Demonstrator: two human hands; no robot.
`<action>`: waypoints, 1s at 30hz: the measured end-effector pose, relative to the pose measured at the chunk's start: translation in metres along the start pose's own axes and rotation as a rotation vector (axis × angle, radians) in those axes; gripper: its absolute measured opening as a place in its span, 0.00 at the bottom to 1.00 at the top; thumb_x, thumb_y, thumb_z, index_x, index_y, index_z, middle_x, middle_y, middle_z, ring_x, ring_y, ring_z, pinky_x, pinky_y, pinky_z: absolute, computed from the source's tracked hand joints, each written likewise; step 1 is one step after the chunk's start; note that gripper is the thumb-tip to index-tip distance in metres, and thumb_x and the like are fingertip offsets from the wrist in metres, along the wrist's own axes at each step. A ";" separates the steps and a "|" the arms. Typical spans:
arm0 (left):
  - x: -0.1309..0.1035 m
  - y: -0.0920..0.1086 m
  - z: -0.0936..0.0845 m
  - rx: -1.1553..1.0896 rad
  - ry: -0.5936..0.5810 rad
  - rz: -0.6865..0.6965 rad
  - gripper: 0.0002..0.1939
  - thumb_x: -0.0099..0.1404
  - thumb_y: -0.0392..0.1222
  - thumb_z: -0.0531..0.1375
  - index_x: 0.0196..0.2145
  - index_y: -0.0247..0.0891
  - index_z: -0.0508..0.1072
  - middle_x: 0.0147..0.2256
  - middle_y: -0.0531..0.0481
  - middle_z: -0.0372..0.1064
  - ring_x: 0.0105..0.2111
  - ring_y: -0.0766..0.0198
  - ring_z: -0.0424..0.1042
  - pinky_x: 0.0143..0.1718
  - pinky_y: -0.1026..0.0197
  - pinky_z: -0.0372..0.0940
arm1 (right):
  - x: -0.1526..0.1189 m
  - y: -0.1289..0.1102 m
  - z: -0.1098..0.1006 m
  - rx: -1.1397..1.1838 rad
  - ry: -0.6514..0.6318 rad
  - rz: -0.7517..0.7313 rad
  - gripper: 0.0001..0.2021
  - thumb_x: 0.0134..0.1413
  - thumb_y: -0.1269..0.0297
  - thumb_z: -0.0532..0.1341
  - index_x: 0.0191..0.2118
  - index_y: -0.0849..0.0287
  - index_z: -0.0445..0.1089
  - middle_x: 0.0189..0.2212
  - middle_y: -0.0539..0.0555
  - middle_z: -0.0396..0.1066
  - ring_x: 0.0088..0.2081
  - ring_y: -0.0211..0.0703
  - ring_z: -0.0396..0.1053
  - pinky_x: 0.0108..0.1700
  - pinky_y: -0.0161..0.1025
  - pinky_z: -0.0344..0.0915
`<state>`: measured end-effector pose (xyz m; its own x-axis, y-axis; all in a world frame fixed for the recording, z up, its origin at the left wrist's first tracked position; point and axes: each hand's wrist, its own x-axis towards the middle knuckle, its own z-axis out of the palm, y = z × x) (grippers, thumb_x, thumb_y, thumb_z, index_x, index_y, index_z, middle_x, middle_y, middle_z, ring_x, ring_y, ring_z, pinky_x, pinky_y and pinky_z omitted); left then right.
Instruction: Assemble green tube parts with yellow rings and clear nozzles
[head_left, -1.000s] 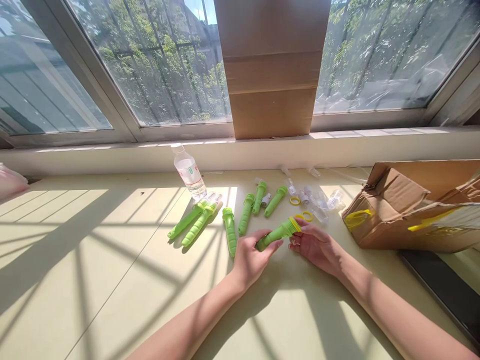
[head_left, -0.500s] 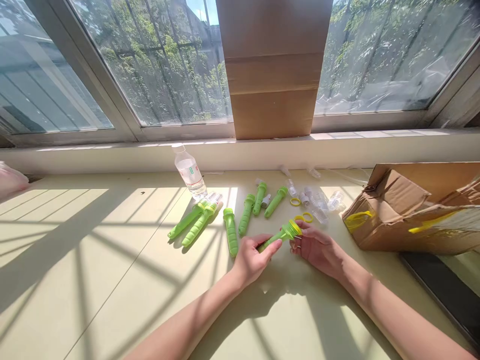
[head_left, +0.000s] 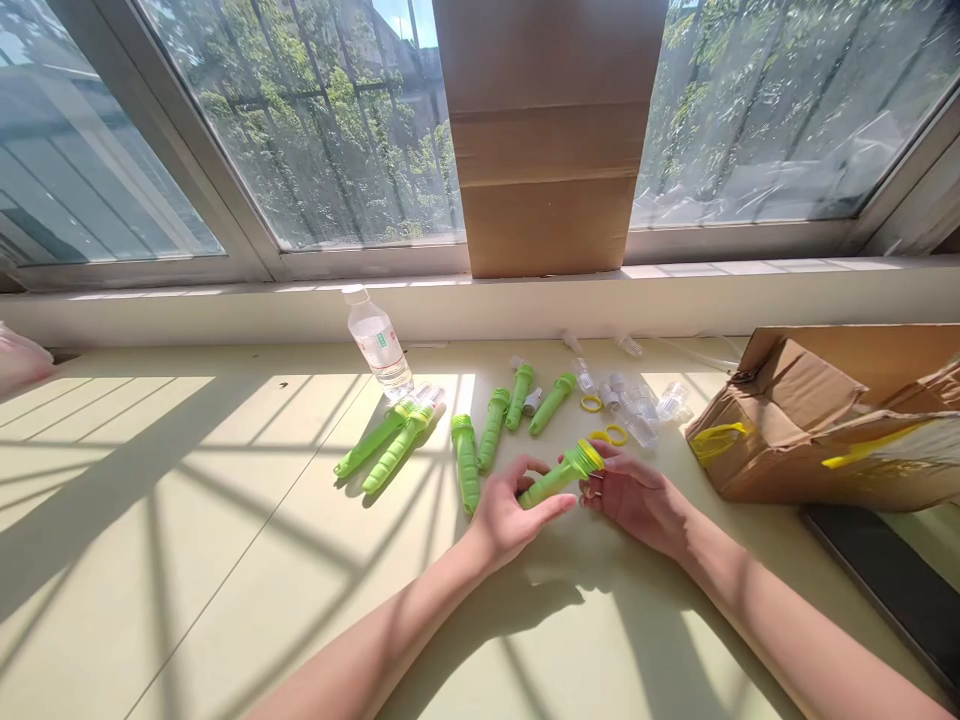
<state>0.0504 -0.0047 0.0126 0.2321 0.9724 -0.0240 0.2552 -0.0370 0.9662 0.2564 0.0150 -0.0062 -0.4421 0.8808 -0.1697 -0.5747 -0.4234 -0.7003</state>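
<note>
Brown cardboard forms the open box (head_left: 784,468) on the right side of the table (head_left: 225,570); creased flaps fold into its mouth (what lies deeper inside is hidden), and yellow tape (head_left: 718,440) crosses its near corner. Clear plastic makes up the bottle (head_left: 381,348), which stands near the window with its white cap on and colourless liquid inside.

The left hand (head_left: 506,515) is loosely open, its thumb stretched out and its fingers curved behind the lower end of a green tube (head_left: 555,483). That end lies in the crook of the hand (how firmly it touches the palm, I cannot tell). The right hand (head_left: 634,500) is partly closed, thumb and fingertips on the tube's yellow-ringed end, the palm otherwise free. Held this way, the tube is tilted above the table between both hands, ringed end towards the right.

Beyond the hands lie six more green tubes (head_left: 492,430), two of them side by side near the bottle with clear tips. Loose yellow rings (head_left: 591,403) and a scatter of clear plastic pieces (head_left: 637,400) sit between the tubes and the box. A flat black object (head_left: 877,575) lies just beside the box, nearer the viewer.
</note>
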 end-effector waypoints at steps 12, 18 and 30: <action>0.000 -0.002 0.004 0.033 0.115 0.101 0.12 0.61 0.48 0.65 0.35 0.35 0.78 0.31 0.48 0.75 0.34 0.59 0.71 0.37 0.60 0.63 | 0.003 0.003 -0.006 0.037 0.018 -0.022 0.11 0.51 0.67 0.69 0.43 0.51 0.78 0.34 0.50 0.76 0.30 0.37 0.68 0.37 0.37 0.68; -0.001 -0.001 0.003 0.076 0.103 0.126 0.12 0.62 0.47 0.63 0.36 0.36 0.79 0.32 0.48 0.77 0.34 0.58 0.71 0.37 0.58 0.64 | 0.002 0.003 -0.006 0.048 0.043 -0.022 0.12 0.50 0.67 0.70 0.42 0.51 0.78 0.33 0.49 0.76 0.30 0.36 0.69 0.37 0.37 0.68; -0.004 0.010 -0.001 0.012 -0.039 0.054 0.21 0.66 0.53 0.58 0.21 0.38 0.67 0.18 0.54 0.61 0.17 0.69 0.58 0.21 0.62 0.53 | 0.000 0.000 0.000 -0.033 -0.059 0.003 0.07 0.53 0.64 0.66 0.39 0.55 0.77 0.31 0.49 0.74 0.29 0.36 0.65 0.38 0.37 0.67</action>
<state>0.0512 -0.0088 0.0225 0.2817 0.9593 0.0177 0.2522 -0.0919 0.9633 0.2569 0.0151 -0.0061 -0.4845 0.8649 -0.1313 -0.5507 -0.4181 -0.7225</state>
